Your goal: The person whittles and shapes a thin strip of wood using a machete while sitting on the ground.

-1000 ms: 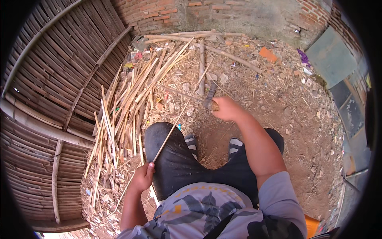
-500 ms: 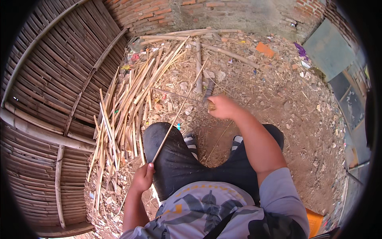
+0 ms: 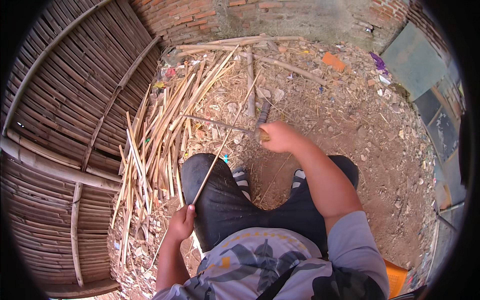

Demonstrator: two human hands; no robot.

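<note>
My left hand (image 3: pixel 182 222) is closed around the near end of a long thin bamboo strip (image 3: pixel 213 165), by my left knee. The strip slants away over my thigh, its far end beyond my knees. My right hand (image 3: pixel 279 137) grips the wooden handle of a long-bladed knife (image 3: pixel 218 123) in front of my knees. Its narrow blade points left and crosses the strip; whether the two touch I cannot tell. Just beyond my right fist is a dark, ribbed, stick-like piece (image 3: pixel 264 112), its near end hidden by the hand.
A heap of split bamboo strips (image 3: pixel 165 130) lies on the left, beside a bamboo-slat wall (image 3: pixel 65 75). Several bamboo poles (image 3: pixel 290 68) lie farther off, before a brick wall (image 3: pixel 300 20). Grey panels (image 3: pixel 415 60) lean at the right. Rubble and litter cover the dirt ground.
My right hand has shifted slightly left and nearer, and the knife blade with it, its tip now farther left. My left hand and the strip have barely moved.
</note>
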